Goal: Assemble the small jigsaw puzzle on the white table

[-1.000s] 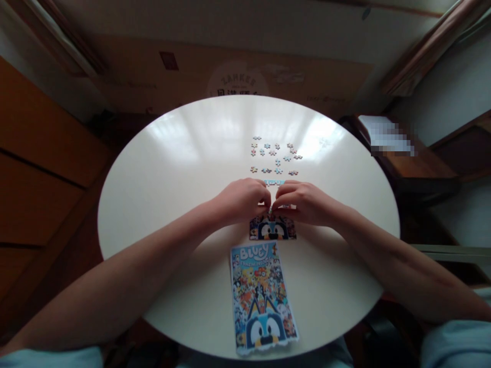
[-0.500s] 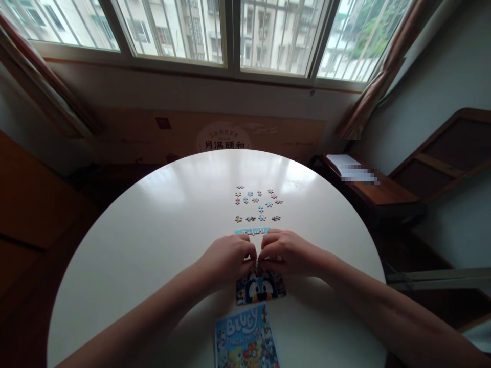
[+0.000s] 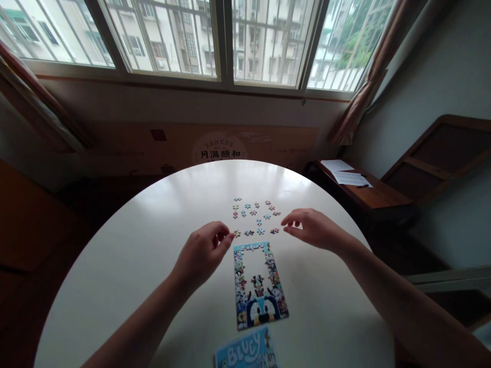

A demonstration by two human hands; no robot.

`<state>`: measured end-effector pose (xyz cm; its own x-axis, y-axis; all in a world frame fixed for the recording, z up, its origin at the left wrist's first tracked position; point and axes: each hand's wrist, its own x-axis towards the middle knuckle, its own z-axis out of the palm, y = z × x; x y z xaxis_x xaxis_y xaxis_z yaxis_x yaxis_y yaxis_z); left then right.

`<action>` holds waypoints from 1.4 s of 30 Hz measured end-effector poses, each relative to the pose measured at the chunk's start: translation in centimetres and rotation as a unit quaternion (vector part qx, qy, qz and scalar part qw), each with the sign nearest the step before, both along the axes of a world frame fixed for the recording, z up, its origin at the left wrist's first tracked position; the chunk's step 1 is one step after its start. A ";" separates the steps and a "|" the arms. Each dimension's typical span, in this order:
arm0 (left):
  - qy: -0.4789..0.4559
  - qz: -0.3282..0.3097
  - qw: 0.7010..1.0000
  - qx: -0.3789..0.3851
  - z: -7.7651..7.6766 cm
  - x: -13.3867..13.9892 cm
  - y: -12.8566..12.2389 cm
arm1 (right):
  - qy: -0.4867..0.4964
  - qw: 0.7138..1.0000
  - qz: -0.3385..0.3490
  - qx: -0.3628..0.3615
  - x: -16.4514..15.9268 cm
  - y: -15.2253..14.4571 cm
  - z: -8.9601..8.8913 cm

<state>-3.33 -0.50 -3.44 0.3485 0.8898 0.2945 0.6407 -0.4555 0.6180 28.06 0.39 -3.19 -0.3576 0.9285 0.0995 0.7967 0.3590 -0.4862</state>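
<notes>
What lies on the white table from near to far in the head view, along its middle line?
Picture sheet → half-built puzzle → loose pieces → bare table far edge.

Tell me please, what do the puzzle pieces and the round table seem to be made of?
Loose puzzle pieces: probably printed cardboard, thin and flat, with colourful faces; too small to be sure.
Half-built puzzle: the same flat printed card, slightly shiny.
Round table: a smooth, glossy white top that mirrors the window light, perhaps laminate or painted wood; the look leaves it open.
</notes>
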 end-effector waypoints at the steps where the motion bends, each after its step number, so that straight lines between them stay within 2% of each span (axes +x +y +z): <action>1: -0.016 0.026 1.000 0.008 -0.1 -0.3 0.3 | -0.006 0.999 -0.036 -0.035 0.7 1.0 0.1; 3: -0.041 0.067 0.997 0.022 -0.4 -0.6 0.8 | -0.008 0.993 -0.094 -0.076 1.7 3.3 0.1; 7: -0.078 0.106 0.990 0.049 -0.8 -0.8 1.3 | 0.020 0.986 -0.143 -0.085 2.2 8.0 -0.6; 12: -0.120 0.076 0.990 0.025 -0.6 -0.7 1.0 | 0.068 0.978 -0.161 -0.109 1.4 12.8 0.0; 16: -0.104 0.064 0.993 0.007 -0.4 -0.6 0.5 | 0.076 0.979 -0.159 -0.105 0.9 15.0 0.9; 20: -0.086 0.059 0.995 0.008 -0.7 -0.8 0.5 | 0.038 0.984 -0.138 -0.110 0.4 15.5 0.1; 25: -0.079 0.066 0.995 -0.002 -0.8 -1.1 0.7 | -0.025 0.990 -0.067 -0.118 -0.1 15.2 -1.2; 31: -0.080 0.060 0.995 0.004 -0.9 -1.1 0.8 | -0.081 0.991 -0.043 -0.099 -0.3 15.2 -1.2; 35: -0.086 0.081 0.993 0.016 -0.8 -0.4 0.4 | -0.110 0.987 -0.042 -0.108 0.2 14.9 -1.3; 36: -0.095 0.090 0.991 0.023 -0.9 -0.2 0.4 | -0.120 0.987 -0.046 -0.101 0.5 15.0 -1.5; 39: -0.123 0.104 0.986 0.044 -1.4 0.2 0.6 | -0.172 0.984 -0.041 -0.015 0.9 15.4 -2.2; 42: -0.122 0.106 0.985 0.062 -1.6 0.5 0.7 | -0.194 0.980 -0.035 -0.006 0.9 15.3 -2.4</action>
<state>-2.86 0.22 -5.01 0.0637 0.8870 0.4574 0.5687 -0.4089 0.7137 28.97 15.70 -5.58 -0.3015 0.9525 -0.0426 0.9451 0.2926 -0.1453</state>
